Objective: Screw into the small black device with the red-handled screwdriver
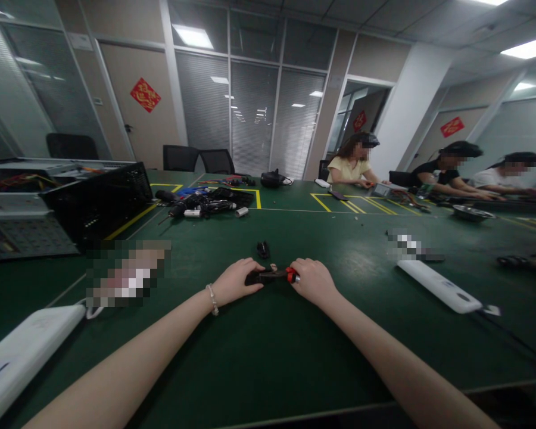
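Well inside the table's near edge, left hand pinching black item, right hand holding red-handled tool

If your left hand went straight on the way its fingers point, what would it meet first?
Most likely the red-handled tool in the right hand; its dark end lies close to the left hand, though contact is unclear.

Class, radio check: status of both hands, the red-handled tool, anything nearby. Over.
Right hand gripping red-handled tool. Left hand holding dark item at tool's other end. Small black object lies just beyond.
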### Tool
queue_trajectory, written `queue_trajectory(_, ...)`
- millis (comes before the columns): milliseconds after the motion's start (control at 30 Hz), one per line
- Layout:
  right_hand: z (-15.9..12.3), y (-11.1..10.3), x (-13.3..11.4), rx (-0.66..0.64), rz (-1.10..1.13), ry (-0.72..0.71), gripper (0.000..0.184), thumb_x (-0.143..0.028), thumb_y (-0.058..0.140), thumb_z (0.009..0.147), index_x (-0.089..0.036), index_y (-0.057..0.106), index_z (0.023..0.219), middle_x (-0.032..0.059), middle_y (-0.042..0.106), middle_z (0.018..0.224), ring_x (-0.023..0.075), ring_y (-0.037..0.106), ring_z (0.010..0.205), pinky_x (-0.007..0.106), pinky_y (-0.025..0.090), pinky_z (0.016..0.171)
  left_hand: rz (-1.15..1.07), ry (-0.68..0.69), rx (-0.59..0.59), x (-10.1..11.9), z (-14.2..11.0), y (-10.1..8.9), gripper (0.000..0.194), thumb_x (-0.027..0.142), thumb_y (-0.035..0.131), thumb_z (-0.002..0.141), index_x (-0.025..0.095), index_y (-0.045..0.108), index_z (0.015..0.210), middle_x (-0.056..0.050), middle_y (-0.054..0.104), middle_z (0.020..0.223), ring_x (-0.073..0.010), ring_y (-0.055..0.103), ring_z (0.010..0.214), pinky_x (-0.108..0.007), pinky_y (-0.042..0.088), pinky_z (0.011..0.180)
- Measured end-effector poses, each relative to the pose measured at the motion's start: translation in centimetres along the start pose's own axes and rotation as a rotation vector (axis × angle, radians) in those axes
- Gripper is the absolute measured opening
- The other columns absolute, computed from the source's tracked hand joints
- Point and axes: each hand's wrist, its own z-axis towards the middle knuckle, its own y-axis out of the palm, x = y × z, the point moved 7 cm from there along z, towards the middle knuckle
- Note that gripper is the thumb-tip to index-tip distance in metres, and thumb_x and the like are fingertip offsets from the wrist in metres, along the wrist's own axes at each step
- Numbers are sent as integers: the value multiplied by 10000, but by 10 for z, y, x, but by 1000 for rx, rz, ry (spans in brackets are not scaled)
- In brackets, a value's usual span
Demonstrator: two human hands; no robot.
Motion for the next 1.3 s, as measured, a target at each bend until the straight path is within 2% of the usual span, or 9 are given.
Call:
queue_trajectory(367,1,1,0,-1,-17,-21,167,-256,470,743,-179,583,839,51,608,844,166,539,752,267,374,650,17,19,18,-1,0,1,318,308,614,740,204,532,1030,-35,547,981,-196,514,889,-323,424,758)
queue_trajectory(967,1,0,-1,9,-24,-23,168,-255,495,737,-180,585,857,41,607,839,160,538,750,270,387,662,-3,-41,-18,-2,-1,0,323,316,606,743,217,535,1042,-32,543,997,-201,524,898,-333,433,752)
queue_trajectory(1300,1,-1,-1,-6,-22,-29,173,-257,483,743,-179,586,857,45,609,839,163,542,748,271,386,656,11,-1,8,-1,-1,1,318,301,613,738,212,533,1033,-34,545,988,-202,517,899,-330,427,763)
